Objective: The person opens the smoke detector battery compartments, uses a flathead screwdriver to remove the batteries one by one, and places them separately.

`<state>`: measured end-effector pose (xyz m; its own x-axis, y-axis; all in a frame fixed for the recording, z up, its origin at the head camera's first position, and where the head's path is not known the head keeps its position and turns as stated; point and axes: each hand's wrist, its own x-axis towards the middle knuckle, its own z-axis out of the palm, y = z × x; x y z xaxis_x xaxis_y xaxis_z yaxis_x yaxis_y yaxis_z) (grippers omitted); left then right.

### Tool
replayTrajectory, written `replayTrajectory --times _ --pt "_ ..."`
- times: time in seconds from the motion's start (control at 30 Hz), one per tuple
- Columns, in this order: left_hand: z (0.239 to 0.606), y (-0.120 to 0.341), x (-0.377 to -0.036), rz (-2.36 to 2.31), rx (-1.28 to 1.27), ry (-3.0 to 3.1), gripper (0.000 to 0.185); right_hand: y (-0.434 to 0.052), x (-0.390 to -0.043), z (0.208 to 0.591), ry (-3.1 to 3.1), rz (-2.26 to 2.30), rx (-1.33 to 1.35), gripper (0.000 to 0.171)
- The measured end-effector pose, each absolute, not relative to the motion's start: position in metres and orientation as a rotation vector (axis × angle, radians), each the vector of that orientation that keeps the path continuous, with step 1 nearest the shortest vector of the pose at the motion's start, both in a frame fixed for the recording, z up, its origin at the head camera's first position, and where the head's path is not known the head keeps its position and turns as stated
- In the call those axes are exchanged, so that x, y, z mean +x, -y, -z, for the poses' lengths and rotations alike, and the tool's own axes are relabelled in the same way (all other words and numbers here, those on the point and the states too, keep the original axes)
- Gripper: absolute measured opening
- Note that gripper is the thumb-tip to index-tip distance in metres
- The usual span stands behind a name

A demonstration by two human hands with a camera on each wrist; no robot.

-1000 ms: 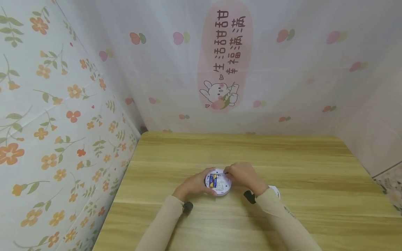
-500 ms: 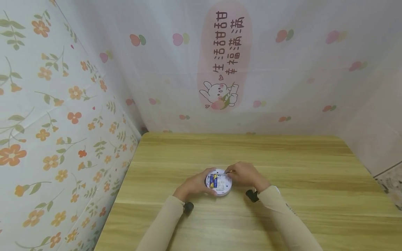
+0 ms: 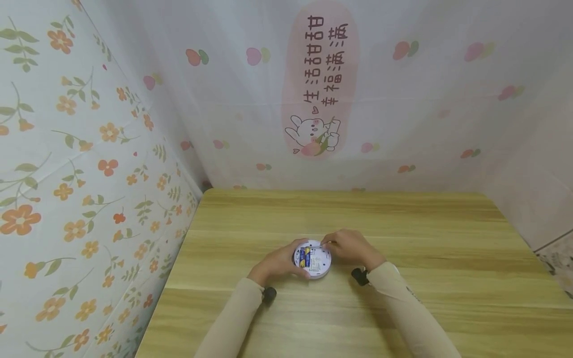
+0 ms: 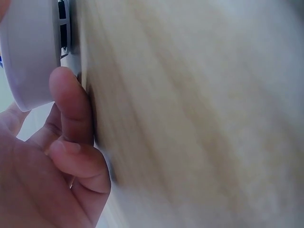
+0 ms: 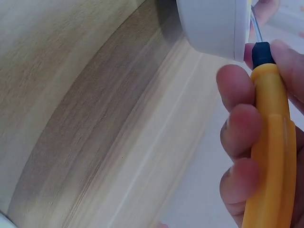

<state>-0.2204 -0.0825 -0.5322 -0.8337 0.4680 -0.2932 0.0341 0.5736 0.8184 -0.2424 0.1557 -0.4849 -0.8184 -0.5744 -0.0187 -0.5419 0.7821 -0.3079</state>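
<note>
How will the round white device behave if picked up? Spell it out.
The white device looks stiff, judging by its hard-looking shell. Its smooth sides may feel slightly slippery. Stood on its round edge, it would probably roll.

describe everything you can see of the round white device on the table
The round white device looks like plastic, with a smooth, thick side wall and dark slotted openings near its underside. Its printed face is turned up, text too small to read, showing two blue-and-yellow batteries side by side. The left hand grips its rim. A yellow-handled tool in the right hand reaches its face; the tip's exact contact is unclear.
</note>
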Motion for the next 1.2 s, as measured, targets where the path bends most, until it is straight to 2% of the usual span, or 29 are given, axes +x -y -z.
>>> replayTrajectory --times 0.3,0.7,1.2 --pt "0.53 0.084 -0.219 -1.184 0.426 -2.335 0.105 -0.151 -0.233 0.487 -3.019 0.278 -1.005 0.017" --pt "0.528 0.083 -0.218 -1.188 0.444 -2.331 0.103 -0.139 -0.221 0.47 -3.106 -0.014 -1.058 0.01" --pt "0.533 0.085 -0.219 -1.134 0.459 -2.356 0.104 -0.157 -0.246 0.49 -2.889 0.34 -1.123 0.008"
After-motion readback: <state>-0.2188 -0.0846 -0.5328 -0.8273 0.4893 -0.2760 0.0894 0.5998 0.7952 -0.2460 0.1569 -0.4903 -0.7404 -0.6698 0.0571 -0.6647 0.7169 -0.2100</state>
